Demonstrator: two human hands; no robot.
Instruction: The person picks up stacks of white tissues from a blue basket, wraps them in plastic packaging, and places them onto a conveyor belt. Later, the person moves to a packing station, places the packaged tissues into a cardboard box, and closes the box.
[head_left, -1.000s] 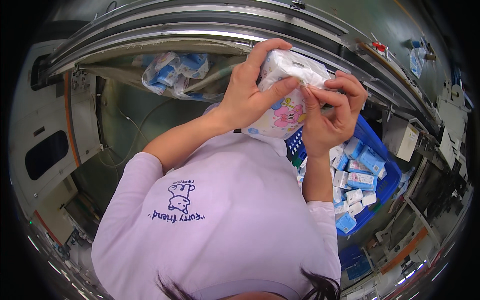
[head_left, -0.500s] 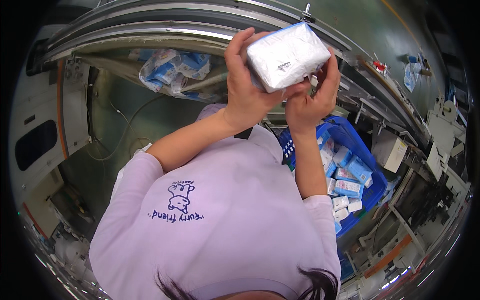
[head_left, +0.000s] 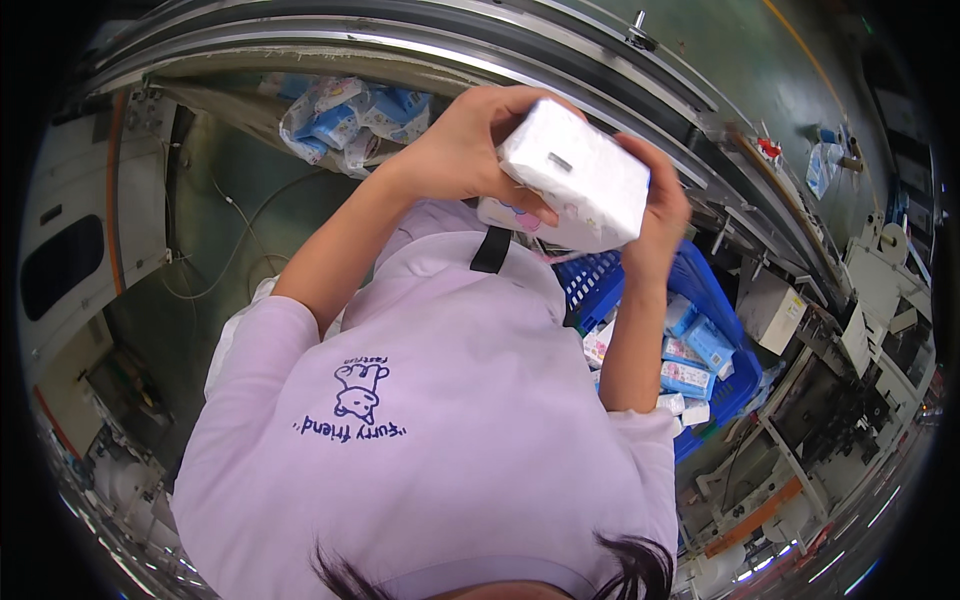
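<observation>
Between my two hands I hold a white plastic-wrapped tissue pack (head_left: 580, 180), tilted, with a small dark mark on the end facing up and a printed side below. My left hand (head_left: 470, 145) grips its left side, thumb pressed across the lower face and fingers behind the top corner. My right hand (head_left: 660, 205) is closed around the opposite side, its fingers partly hidden behind the pack. Below my right forearm stands a blue plastic basket (head_left: 735, 320) holding several blue-and-white tissue packs (head_left: 708, 343).
Metal machine rails (head_left: 400, 55) run across the far side in front of me. Crumpled printed film (head_left: 345, 118) lies in a cloth sling under them. A grey machine cabinet (head_left: 75, 250) stands at left, with a hose (head_left: 255, 240) on the floor. A white box (head_left: 775, 305) sits beyond the basket.
The pack has come down toward my body and been turned, so another face and a printed side now show. My left hand has shifted its grip, with the thumb now across the pack.
</observation>
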